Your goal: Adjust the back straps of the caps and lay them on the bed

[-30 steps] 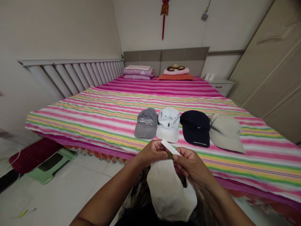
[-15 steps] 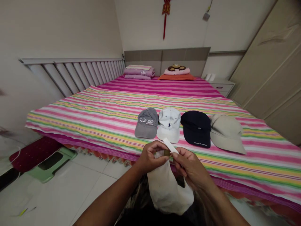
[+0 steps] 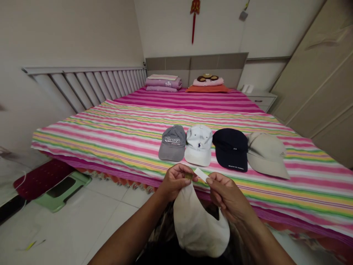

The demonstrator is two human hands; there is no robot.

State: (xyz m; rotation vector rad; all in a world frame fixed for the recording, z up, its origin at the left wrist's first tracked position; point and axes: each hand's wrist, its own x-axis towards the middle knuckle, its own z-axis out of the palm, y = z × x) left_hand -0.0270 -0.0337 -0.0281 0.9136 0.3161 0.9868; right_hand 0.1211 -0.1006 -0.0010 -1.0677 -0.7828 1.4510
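A cream cap (image 3: 197, 224) hangs below my two hands, its back opening turned up toward me. My left hand (image 3: 176, 180) pinches the metal buckle (image 3: 188, 176) at one end of the opening. In my right hand (image 3: 226, 191) is the cap's pale strap (image 3: 202, 174), gripped between thumb and fingers, its free end pointing up and left beside the buckle. Beyond my hands, a row of caps lies on the bed: a grey cap (image 3: 173, 143), a white cap (image 3: 198, 145), a navy cap (image 3: 231, 149) and a beige cap (image 3: 267, 154).
The bed's striped sheet (image 3: 118, 136) spreads in front of me. Folded purple bedding (image 3: 164, 84) and a pink-and-orange stack (image 3: 208, 86) sit by the headboard (image 3: 176, 65). At left, a green stool (image 3: 63, 191) stands on the tiles. A nightstand (image 3: 261, 100) is at the back right.
My hands have moved slightly apart, the left going left with the buckle and the right going right. Less of the strap shows above the right hand, and its end sits lower.
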